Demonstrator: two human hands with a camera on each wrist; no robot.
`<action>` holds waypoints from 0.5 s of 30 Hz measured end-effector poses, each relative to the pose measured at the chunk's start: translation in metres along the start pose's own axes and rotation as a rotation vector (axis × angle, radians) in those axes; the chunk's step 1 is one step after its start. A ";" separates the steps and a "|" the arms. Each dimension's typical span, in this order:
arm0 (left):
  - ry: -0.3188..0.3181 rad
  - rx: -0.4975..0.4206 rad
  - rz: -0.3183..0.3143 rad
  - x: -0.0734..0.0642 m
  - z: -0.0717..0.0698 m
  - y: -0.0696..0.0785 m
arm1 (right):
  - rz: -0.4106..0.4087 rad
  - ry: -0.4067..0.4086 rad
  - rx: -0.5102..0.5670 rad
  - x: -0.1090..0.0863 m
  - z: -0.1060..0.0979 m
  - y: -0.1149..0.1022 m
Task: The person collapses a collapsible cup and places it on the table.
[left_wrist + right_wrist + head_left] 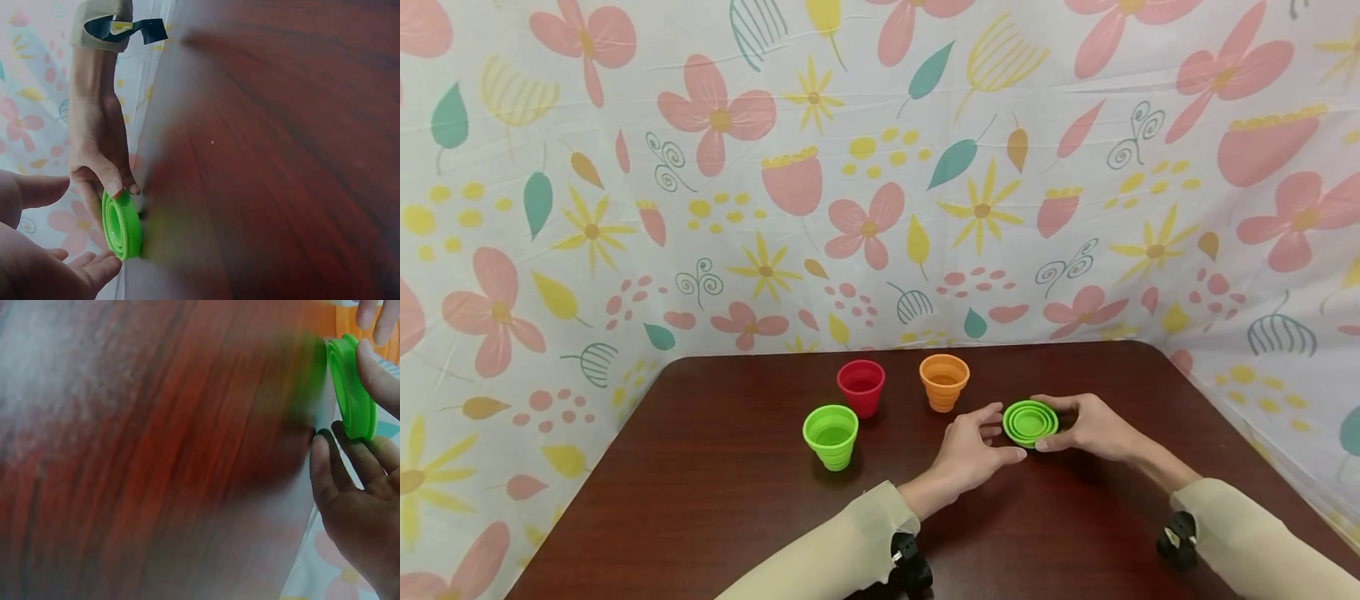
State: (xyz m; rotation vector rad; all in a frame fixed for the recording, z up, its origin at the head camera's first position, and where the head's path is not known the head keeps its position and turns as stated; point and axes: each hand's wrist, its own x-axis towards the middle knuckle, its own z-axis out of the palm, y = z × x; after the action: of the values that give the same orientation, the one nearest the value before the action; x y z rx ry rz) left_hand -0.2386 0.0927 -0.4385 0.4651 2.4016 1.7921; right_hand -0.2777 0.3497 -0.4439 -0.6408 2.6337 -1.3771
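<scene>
A light-green collapsible cup (1030, 423), folded flat into rings, is between the two hands at the right of the table. My right hand (1097, 427) holds its right side, thumb at the near rim and fingers at the far rim. The left wrist view shows this right hand (103, 140) against the green cup (122, 225). My left hand (967, 450) is at the cup's left with fingers and thumb spread; whether a fingertip touches the rim I cannot tell. In the right wrist view the green cup (353, 390) appears edge-on above my right hand (362, 512).
Left of the hands stand three unfolded cups: a red cup (861, 387), an orange cup (944, 382) and another green cup (832, 437). They are on a dark brown table (700, 500). A flower-patterned cloth (865, 167) hangs behind it.
</scene>
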 end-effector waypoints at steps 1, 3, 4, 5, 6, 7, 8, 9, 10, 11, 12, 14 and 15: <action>-0.002 0.003 -0.005 0.001 0.000 0.000 | 0.004 0.001 -0.009 0.000 0.000 0.001; -0.007 0.007 -0.011 0.002 0.001 -0.001 | -0.002 -0.003 -0.038 0.001 0.000 0.001; -0.008 0.008 -0.015 0.003 0.001 -0.002 | -0.003 -0.004 -0.057 0.002 -0.001 0.001; -0.009 0.009 -0.019 0.004 0.001 -0.003 | -0.002 -0.005 -0.070 0.002 -0.001 0.001; -0.009 0.011 -0.023 0.005 0.001 -0.004 | -0.002 -0.006 -0.084 0.003 -0.001 0.002; -0.008 0.013 -0.028 0.006 0.001 -0.005 | -0.008 -0.009 -0.094 0.003 -0.002 0.002; -0.007 0.016 -0.031 0.007 0.002 -0.006 | -0.013 -0.015 -0.106 0.003 -0.002 0.002; -0.006 0.020 -0.035 0.008 0.002 -0.006 | -0.013 -0.017 -0.111 0.003 -0.003 0.003; -0.004 0.023 -0.037 0.009 0.002 -0.007 | -0.011 -0.021 -0.111 0.003 -0.004 0.003; -0.003 0.026 -0.039 0.010 0.003 -0.007 | -0.010 -0.024 -0.113 0.003 -0.004 0.004; -0.001 0.027 -0.039 0.010 0.003 -0.007 | -0.010 -0.029 -0.113 0.003 -0.005 0.004; 0.002 0.026 -0.037 0.011 0.004 -0.007 | -0.005 -0.034 -0.123 0.003 -0.007 0.004; 0.004 0.022 -0.035 0.012 0.005 -0.006 | -0.004 -0.035 -0.126 0.003 -0.008 0.005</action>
State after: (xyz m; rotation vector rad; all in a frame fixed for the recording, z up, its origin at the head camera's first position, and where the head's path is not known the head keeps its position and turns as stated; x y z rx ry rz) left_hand -0.2495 0.0991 -0.4450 0.4191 2.4186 1.7554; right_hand -0.2840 0.3565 -0.4430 -0.6785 2.7098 -1.1966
